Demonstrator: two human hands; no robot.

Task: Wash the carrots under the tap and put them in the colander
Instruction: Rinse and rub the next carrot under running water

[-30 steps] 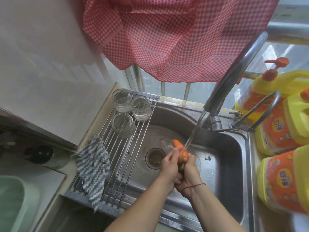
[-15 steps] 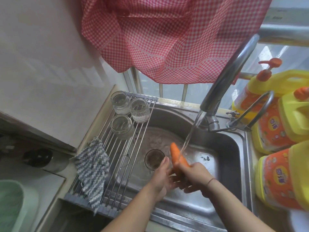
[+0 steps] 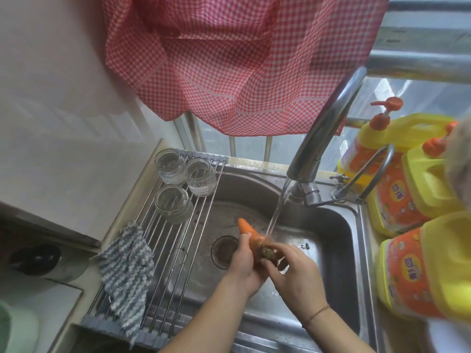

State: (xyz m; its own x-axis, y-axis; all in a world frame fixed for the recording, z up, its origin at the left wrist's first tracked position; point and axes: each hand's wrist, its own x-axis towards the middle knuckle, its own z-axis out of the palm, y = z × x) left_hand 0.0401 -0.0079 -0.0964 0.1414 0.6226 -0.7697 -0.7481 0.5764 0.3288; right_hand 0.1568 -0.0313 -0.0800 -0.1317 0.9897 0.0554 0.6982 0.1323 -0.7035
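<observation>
An orange carrot (image 3: 248, 231) is held over the steel sink (image 3: 339, 225), its tip pointing up and left, its stem end dirty. My left hand (image 3: 246, 266) grips the carrot's body from the left. My right hand (image 3: 293, 273) pinches and rubs the stem end. Water runs from the curved tap (image 3: 323, 131) and lands on the carrot near the stem end. A pale green container (image 3: 15, 329), possibly the colander, shows at the bottom left edge, cut off by the frame.
A roll-up drying rack (image 3: 175, 250) spans the sink's left side with three glass jars (image 3: 173, 203) and a striped cloth (image 3: 127, 273). Yellow detergent bottles (image 3: 423, 268) crowd the right counter. A red checked curtain (image 3: 229, 62) hangs above. The drain (image 3: 223, 250) lies left of my hands.
The carrot has been turned so its stem end faces my right hand, which now rubs that end. My left hand has closed round the carrot's body.
</observation>
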